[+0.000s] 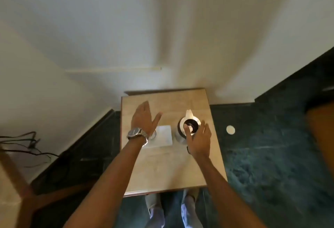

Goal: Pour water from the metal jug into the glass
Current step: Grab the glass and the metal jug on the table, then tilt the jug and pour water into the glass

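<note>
A shiny metal jug [188, 124] stands upright on the small wooden table [171, 170], spout pointing away from me. My right hand [199, 141] hovers at its near right side, fingers spread, holding nothing; whether it touches the jug I cannot tell. A clear glass [153, 135] stands on a white mat [163, 136] left of the jug, mostly hidden behind my left wrist. My left hand [144, 119], with a metal watch on the wrist, is raised above the glass with fingers apart and holds nothing.
The table stands against a white wall. Dark green stone floor surrounds it, with a small white disc [230, 129] on the floor to the right. Cables [30, 146] trail at the left. A wooden furniture leg [16, 179] crosses the lower left. My feet show under the table's near edge.
</note>
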`<state>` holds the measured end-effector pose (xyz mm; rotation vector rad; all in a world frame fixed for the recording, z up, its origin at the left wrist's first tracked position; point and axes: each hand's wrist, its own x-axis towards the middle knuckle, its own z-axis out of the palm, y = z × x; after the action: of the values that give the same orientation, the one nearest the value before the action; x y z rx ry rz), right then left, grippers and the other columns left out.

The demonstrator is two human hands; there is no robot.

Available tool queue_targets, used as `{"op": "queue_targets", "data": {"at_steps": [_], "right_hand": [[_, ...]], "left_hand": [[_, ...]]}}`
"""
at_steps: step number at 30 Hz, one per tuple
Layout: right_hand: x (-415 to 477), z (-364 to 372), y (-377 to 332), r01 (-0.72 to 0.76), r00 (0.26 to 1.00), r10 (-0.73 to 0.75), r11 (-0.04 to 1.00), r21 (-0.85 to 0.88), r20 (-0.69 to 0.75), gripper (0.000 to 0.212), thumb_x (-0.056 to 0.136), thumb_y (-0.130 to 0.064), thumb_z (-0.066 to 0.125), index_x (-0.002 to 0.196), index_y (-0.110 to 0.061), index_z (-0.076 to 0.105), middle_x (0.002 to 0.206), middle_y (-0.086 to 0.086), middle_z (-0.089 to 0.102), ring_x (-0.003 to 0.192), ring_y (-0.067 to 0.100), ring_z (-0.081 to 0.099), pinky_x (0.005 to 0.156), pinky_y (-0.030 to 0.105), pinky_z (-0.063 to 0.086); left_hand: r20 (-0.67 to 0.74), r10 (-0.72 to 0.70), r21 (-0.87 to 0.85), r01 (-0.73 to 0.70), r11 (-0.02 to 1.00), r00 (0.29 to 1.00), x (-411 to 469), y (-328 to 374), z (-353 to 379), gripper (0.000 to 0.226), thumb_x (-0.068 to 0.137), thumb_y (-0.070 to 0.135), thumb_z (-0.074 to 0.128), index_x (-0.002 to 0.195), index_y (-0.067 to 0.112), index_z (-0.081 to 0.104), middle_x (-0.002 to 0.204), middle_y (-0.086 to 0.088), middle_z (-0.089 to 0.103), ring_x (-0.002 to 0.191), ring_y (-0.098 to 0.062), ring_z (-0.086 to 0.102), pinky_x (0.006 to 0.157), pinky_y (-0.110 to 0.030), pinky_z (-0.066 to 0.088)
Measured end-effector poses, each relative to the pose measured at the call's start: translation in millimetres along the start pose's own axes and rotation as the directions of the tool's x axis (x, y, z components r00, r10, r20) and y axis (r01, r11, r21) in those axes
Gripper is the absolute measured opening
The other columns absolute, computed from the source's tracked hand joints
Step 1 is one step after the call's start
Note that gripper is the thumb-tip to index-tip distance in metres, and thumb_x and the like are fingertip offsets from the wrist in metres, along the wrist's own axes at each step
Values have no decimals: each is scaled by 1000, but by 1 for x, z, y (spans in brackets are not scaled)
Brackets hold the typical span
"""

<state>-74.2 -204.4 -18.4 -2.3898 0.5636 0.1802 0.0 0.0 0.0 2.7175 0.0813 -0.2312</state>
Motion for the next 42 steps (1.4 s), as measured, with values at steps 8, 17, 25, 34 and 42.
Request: {"op": "queue_targets", "data": {"at_steps": [8, 17, 25, 34, 42], "right_hand": [[-3, 96, 76, -142, 948, 261, 860, 491, -184, 49, 86, -62, 61, 76, -15, 59, 69, -3, 61, 64, 11, 58, 58, 33, 49], [20, 112, 78, -139, 950, 291, 724, 676, -116, 41, 79, -44, 82, 49, -27, 59, 44, -15, 56, 45, 0, 53, 46, 11, 41], [41, 92, 68, -12, 931, 234, 786, 619, -279, 57, 96, -40, 65, 46, -15, 54, 41, -7, 53, 41, 5, 47, 46, 20, 39], [26, 17, 59, 126, 990, -82, 886, 446, -117, 82, 81, -77, 59, 42, -6, 48, 37, 6, 41, 39, 10, 35, 46, 31, 32], [35, -14, 25, 224, 957, -250, 959, 171, 149, 72, 74, -77, 60, 47, -10, 65, 45, 4, 64, 43, 22, 61, 50, 46, 50]], "left_hand": [[145, -186, -86, 200, 976, 972, -20, -91, 157, 117, 67, 54, 85, 152, 4, 21, 154, -18, 32, 137, -39, 35, 106, -49, 39], [69, -330, -334, 333, 882, 942, 3, -107, 196, 74, 63, 38, 91, 119, 17, 48, 117, -5, 62, 105, -33, 61, 80, -35, 44], [48, -351, -374, 343, 862, 935, -12, -96, 172, 68, 60, 34, 93, 110, 18, 51, 104, 0, 65, 93, -32, 65, 74, -32, 44], [79, -346, -542, 332, 772, 935, -20, -65, 110, 75, 49, 33, 96, 105, 38, 46, 99, 13, 63, 86, -19, 63, 72, -32, 55], [143, -264, -543, 298, 785, 954, -28, -46, 83, 77, 53, 19, 95, 115, 34, 52, 106, 8, 65, 91, -18, 63, 70, -23, 48]]}}
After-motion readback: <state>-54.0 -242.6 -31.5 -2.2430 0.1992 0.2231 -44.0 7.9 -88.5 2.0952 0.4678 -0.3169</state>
